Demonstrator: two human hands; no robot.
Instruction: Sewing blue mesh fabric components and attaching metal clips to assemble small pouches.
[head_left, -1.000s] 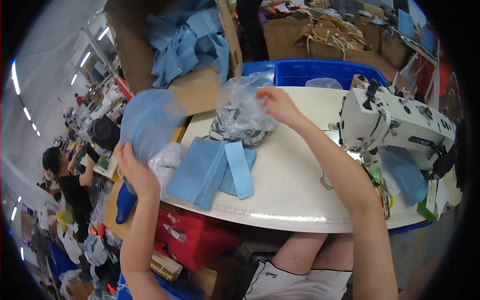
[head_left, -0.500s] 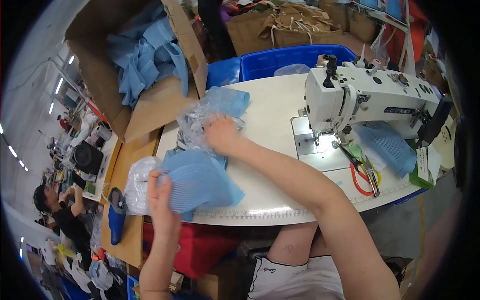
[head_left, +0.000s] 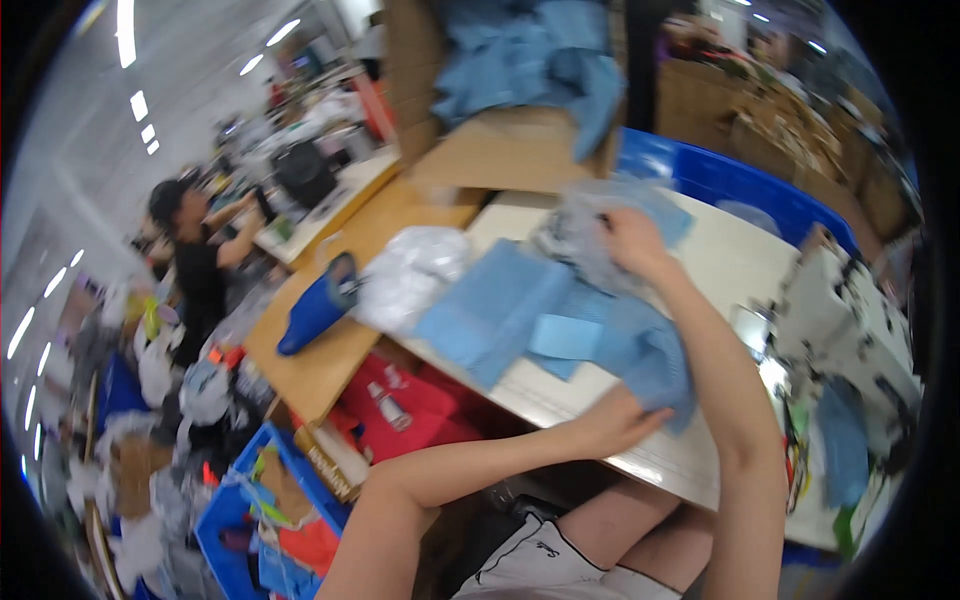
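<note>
Head view, cloth work: both hands are busy at the white counter (head_left: 740, 245); the step looks like arranging soft pieces, one hand at the mesh cloth and the other at a bag.
Left hand (head_left: 612, 425): its fingers appear to pinch the near edge of the mesh cloth (head_left: 650, 345), just past the counter's front edge; blur softens the exact grip.
Right hand (head_left: 635, 240): rests against the clear plastic bag (head_left: 585, 230), which spreads toward its 9 o'clock; whether the fingers clasp the film or only press it, I cannot tell.
Mesh cloth: blue and rumpled, at 1 o'clock from the left hand and 6 o'clock from the right, beside the right forearm.
Light blue strip (head_left: 566, 337): at 11 o'clock from the left hand, lying over other blue cloth.
Folded blue cloth (head_left: 490, 305): between 10 and 11 o'clock from the left hand, flat on the counter.
Sewing machine (head_left: 845, 320): at 2 o'clock from the left hand, with neither hand on it.
Next move: in my judgement, calls for a firm hold on the limp mesh cloth and keeping it clear of the plastic bag.
</note>
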